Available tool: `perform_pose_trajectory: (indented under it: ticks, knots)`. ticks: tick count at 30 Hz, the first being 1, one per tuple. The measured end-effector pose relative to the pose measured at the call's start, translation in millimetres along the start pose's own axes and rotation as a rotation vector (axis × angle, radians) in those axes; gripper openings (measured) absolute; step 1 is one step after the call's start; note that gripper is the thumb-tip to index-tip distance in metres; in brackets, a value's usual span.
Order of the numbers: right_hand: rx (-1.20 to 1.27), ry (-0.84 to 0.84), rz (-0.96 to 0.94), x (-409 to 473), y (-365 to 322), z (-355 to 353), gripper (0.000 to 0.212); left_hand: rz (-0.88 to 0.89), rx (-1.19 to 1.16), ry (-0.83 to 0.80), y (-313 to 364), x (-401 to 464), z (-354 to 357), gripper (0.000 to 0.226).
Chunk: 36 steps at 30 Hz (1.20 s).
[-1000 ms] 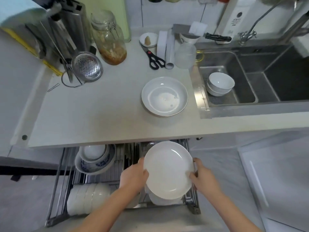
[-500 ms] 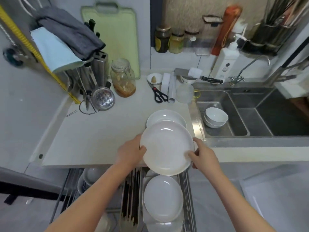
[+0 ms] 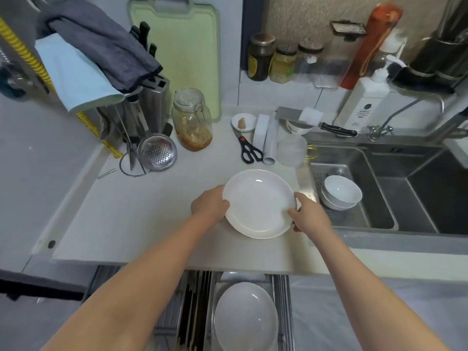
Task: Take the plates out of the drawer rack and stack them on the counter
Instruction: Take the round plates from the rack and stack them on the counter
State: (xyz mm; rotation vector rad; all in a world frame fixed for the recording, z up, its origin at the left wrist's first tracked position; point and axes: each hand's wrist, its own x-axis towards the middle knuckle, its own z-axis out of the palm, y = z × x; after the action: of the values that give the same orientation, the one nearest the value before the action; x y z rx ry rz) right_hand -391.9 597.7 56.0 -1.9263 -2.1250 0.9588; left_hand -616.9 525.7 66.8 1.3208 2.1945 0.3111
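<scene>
A round white plate (image 3: 258, 202) is held by its two sides over the pale stone counter (image 3: 141, 211), close to the steel sink (image 3: 379, 188). Its left edge is gripped by the left hand (image 3: 210, 205), and its right edge is gripped by the right hand (image 3: 307, 215). It cannot be told if another plate is hidden under it. Below the counter edge, a second white plate (image 3: 245, 317) is seen standing in the open metal drawer rack (image 3: 281, 312). Two white bowls (image 3: 340, 192) are stacked inside the sink. Black scissors (image 3: 249, 149) are lying on the counter behind the held plate.
</scene>
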Motion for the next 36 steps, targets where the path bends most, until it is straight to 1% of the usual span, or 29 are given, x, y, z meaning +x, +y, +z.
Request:
perform_pose_trajectory:
  ticks: [5, 10, 22, 28, 32, 36]
  knots:
    - [-0.011, -0.003, 0.006, 24, 6, 6, 0.047, -0.035, -0.018, -0.036, -1, 24, 9, 0.047]
    - [-0.008, -0.010, 0.001, 35, 9, 13, 0.041, -0.040, -0.028, -0.047, -3, 37, 15, 0.044]
    - [-0.091, -0.017, -0.006, 40, 21, 25, 0.045, -0.047, 0.009, -0.041, -11, 44, 32, 0.045]
    - [-0.158, 0.026, -0.028, 30, 20, 28, 0.040, -0.052, 0.082, -0.034, -14, 39, 36, 0.042]
    - [-0.124, 0.029, -0.055, 13, 19, 29, 0.034, -0.058, 0.073, -0.019, -23, 24, 41, 0.044]
    - [-0.102, 0.032, -0.047, -9, 20, 34, 0.039, -0.028, 0.054, 0.028, -34, 1, 48, 0.045]
